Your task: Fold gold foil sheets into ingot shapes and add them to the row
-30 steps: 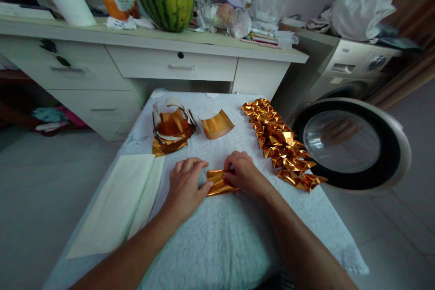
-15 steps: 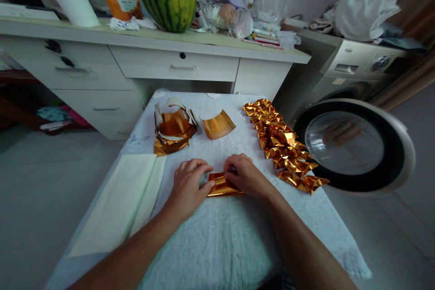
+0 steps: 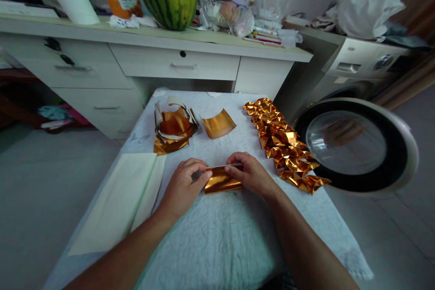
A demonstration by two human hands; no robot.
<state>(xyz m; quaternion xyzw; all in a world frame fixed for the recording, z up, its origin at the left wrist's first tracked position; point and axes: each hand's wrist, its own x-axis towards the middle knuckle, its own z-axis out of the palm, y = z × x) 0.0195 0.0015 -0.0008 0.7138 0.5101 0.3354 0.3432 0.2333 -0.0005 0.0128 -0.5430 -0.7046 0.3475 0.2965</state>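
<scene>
A copper-gold foil sheet (image 3: 222, 180), folded to a flat strip with a thin pale edge along its far side, lies on the cloth-covered table (image 3: 210, 235). My left hand (image 3: 186, 181) pinches its left end between thumb and fingers. At the right end, my right hand (image 3: 249, 173) grips the strip, thumb on top. Beyond my hands rests a single curved foil sheet (image 3: 219, 124). A stack of curled foil sheets (image 3: 175, 124) is at the back left. Folded shiny foil pieces (image 3: 278, 145) form a long row on the right.
Pale paper (image 3: 115, 199) lies along the table's left side. Behind the table, a white desk (image 3: 204, 43) holds half a watermelon (image 3: 166, 4), a paper roll and bags. At the right, a washing machine's round door (image 3: 353, 145) stands open beside the table.
The foil strip now shows a broader shiny face and a pale far edge. Both hands have shifted slightly and still hold its ends.
</scene>
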